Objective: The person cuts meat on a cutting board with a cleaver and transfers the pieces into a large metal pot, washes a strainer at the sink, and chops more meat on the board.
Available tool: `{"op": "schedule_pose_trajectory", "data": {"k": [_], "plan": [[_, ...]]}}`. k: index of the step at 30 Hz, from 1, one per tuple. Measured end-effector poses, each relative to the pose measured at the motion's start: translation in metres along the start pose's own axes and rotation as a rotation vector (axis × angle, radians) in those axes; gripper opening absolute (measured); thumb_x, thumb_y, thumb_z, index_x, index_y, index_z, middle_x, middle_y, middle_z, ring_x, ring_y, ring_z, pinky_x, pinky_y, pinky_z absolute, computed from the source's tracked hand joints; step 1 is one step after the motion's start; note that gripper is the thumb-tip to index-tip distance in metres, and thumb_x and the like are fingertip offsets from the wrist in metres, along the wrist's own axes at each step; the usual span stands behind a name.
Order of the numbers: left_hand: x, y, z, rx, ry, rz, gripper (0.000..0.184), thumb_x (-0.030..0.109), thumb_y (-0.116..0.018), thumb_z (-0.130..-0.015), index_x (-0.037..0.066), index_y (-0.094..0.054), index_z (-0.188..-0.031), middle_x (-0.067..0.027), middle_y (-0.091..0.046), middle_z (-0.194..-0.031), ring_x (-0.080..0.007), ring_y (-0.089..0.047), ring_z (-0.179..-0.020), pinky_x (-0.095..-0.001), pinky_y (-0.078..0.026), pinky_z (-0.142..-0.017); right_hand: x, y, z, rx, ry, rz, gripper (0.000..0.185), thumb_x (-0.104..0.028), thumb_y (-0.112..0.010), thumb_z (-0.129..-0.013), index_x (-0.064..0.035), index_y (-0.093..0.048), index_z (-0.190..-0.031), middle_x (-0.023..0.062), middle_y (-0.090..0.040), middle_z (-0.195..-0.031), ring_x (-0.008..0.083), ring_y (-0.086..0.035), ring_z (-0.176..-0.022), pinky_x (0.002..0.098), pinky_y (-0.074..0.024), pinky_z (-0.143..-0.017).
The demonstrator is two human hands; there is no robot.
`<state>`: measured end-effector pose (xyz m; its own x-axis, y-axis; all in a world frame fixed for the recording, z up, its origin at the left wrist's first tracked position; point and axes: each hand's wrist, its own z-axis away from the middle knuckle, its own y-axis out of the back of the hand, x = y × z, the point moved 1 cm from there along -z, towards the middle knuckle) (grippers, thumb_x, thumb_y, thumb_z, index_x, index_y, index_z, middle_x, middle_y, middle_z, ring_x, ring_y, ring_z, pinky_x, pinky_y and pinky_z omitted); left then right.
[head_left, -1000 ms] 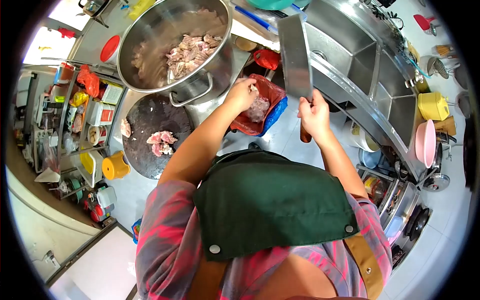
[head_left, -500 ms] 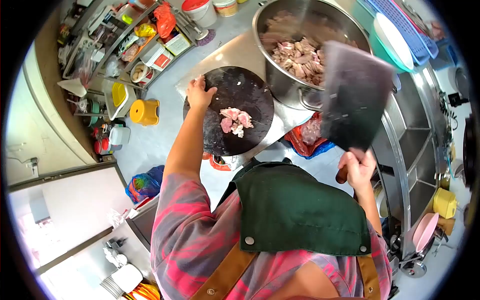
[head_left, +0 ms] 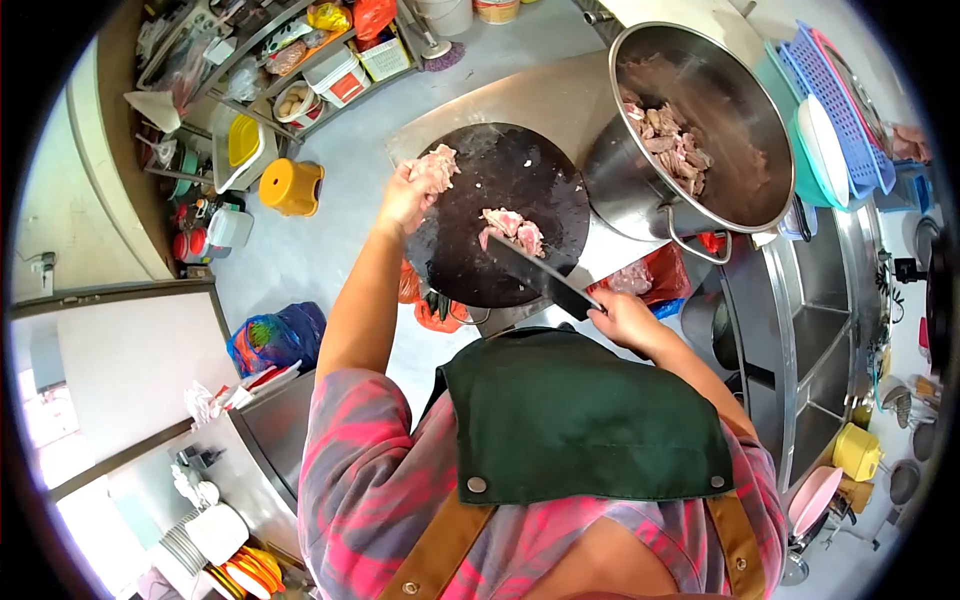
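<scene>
A round dark chopping board (head_left: 470, 260) lies on the steel table. Over its left edge my left hand (head_left: 405, 200) is closed on a piece of raw meat (head_left: 437, 168). My right hand (head_left: 628, 322) grips a cleaver (head_left: 545, 280) at the board's lower right, its blade reaching in over the board. The blade's far end is at a small pile of cut meat (head_left: 515, 228) near the board's middle; whether they touch is hard to tell. A large steel pot (head_left: 640, 190) holding cut meat (head_left: 670, 145) is just right of the board.
Right of my right hand, a red bag (head_left: 665, 275) hangs below the pot. Steel sinks (head_left: 825, 340) run along the right side. Blue and green baskets (head_left: 825, 110) stand beyond the pot. A yellow stool (head_left: 291, 187) and a shelf rack (head_left: 365, 85) are at the left.
My left hand has gone from the bag to the board's left edge and has taken hold of meat there. The cleaver has come down from the right to the small pile. The view has turned.
</scene>
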<state>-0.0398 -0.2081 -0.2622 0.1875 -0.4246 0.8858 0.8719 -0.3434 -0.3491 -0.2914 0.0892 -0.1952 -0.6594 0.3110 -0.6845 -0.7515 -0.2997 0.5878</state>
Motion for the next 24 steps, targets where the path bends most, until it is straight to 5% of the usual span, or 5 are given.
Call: {"op": "schedule_pose_trajectory", "data": {"k": [4, 8, 12, 17, 24], "plan": [[-0.015, -0.007, 0.027, -0.066, 0.015, 0.081, 0.029, -0.001, -0.066, -0.075, 0.006, -0.050, -0.098, -0.0055, -0.063, -0.091, -0.0135, -0.061, -0.077, -0.0240, -0.048, -0.065, 0.007, -0.001, -0.019, 0.088, -0.005, -0.041, 0.019, -0.020, -0.054, -0.082, -0.0008, -0.052, -0.084, 0.0227, -0.057, -0.067, 0.0413, -0.057, -0.068, 0.0449, -0.0436, -0.061], [-0.053, -0.016, 0.043, 0.092, -0.758, -0.903, 0.029, -0.001, -0.067, -0.076, 0.001, -0.055, -0.102, -0.0076, -0.059, -0.102, -0.0167, -0.058, -0.091, -0.0285, -0.048, -0.078, -0.016, 0.003, -0.037, 0.218, 0.056, -0.007, 0.019, -0.020, -0.052, -0.085, -0.0009, -0.051, -0.088, 0.0234, -0.057, -0.068, 0.0430, -0.057, -0.069, 0.0463, -0.0440, -0.062], [-0.070, -0.028, 0.089, -0.015, -0.764, -1.116, 0.028, 0.012, -0.072, -0.070, 0.004, -0.062, -0.095, -0.0144, -0.054, -0.114, -0.0309, -0.054, -0.098, -0.0379, -0.044, -0.088, -0.045, 0.006, -0.056, 0.380, 0.173, 0.104, 0.017, -0.018, -0.050, -0.087, -0.0020, -0.050, -0.091, 0.0226, -0.060, -0.072, 0.0417, -0.058, -0.072, 0.0470, -0.0460, -0.063], [-0.089, -0.016, 0.088, 0.240, -0.426, -0.687, 0.018, 0.012, -0.071, -0.070, 0.006, -0.063, -0.086, -0.0121, -0.055, -0.101, -0.0286, -0.057, -0.090, -0.0355, -0.047, -0.079, -0.088, 0.002, -0.088, 0.374, 0.202, 0.254, 0.019, -0.019, -0.048, -0.088, -0.0009, -0.047, -0.092, 0.0245, -0.059, -0.076, 0.0432, -0.058, -0.075, 0.0490, -0.0445, -0.067], [-0.088, -0.015, 0.084, 0.265, -0.660, -1.000, 0.010, 0.009, -0.070, -0.070, 0.004, -0.065, -0.077, -0.0094, -0.062, -0.084, -0.0258, -0.061, -0.079, -0.0325, -0.050, -0.070, -0.096, -0.036, -0.144, 0.209, 0.183, 0.403, 0.032, -0.021, -0.044, -0.088, 0.0011, -0.046, -0.112, 0.0276, -0.060, -0.094, 0.0435, -0.058, -0.088, 0.0505, -0.0451, -0.077]]}}
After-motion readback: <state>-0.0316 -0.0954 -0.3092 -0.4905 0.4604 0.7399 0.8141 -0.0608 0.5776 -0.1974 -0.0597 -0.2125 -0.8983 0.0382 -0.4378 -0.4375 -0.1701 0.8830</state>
